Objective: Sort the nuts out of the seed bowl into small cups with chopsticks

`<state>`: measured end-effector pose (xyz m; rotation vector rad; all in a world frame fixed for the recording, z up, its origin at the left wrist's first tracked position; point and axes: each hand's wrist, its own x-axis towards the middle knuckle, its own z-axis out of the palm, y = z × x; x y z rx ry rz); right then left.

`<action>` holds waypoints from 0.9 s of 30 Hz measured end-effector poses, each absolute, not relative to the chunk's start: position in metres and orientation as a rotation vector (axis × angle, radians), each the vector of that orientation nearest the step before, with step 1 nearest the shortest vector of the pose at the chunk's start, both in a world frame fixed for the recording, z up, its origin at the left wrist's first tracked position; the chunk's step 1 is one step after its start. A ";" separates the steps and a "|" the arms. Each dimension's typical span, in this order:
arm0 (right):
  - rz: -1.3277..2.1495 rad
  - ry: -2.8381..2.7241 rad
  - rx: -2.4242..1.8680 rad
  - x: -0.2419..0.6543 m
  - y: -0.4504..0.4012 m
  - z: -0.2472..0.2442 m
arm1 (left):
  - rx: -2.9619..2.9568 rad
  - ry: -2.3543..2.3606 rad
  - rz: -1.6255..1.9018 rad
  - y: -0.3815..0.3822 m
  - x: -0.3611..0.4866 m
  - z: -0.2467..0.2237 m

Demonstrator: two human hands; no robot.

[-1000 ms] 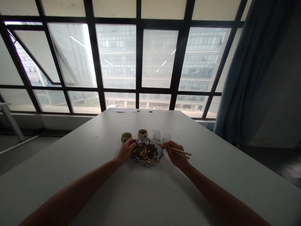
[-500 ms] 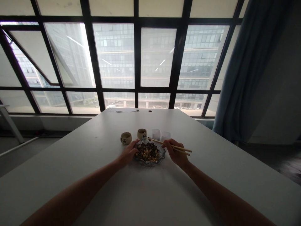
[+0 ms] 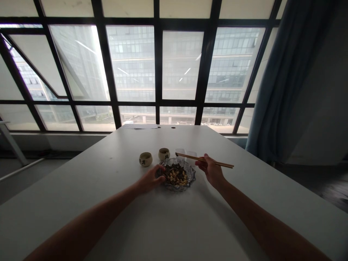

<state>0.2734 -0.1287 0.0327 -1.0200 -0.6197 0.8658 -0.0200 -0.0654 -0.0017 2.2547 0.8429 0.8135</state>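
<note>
Glass bowl (image 3: 193,174) is about midway between the left and right edges of the worktop (image 3: 89,174), well short of its far edge. Seed and nut mix (image 3: 178,177) inside. Left hand (image 3: 149,180): fingers closed on the bowl's left rim. Right hand (image 3: 214,173): fingers pinching the chopsticks (image 3: 221,164), tips together, past the bowl's far rim.

Small dark bit (image 3: 177,154) at the tips, probably a seed; too small to be sure. Left cup (image 3: 146,160) and right cup (image 3: 164,154) sit on the far side of the bowl, two clear cups (image 3: 179,153) beside them to the right, partly behind the chopsticks.

My read: mid-carry, piece out of the bowl, no release yet. From here, needs steady pinch pressure, tips aligned, left hand bracing the bowl; slick piece could slip
</note>
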 end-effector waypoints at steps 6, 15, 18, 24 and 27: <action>0.821 -0.639 -0.989 0.277 -0.127 0.033 | 2.187 0.744 0.823 -0.061 -0.022 -0.006; 0.461 -0.939 -0.918 0.267 -0.138 0.039 | 2.065 0.725 0.847 -0.054 -0.022 -0.008; 0.349 -1.074 -0.963 0.262 -0.146 0.043 | 2.065 0.738 0.877 -0.054 -0.022 -0.009; 0.246 -1.196 -0.993 0.259 -0.152 0.046 | 2.089 0.643 0.975 -0.060 -0.020 -0.004; 0.233 -1.215 -1.006 0.261 -0.152 0.045 | 2.105 0.632 1.008 -0.061 -0.020 -0.003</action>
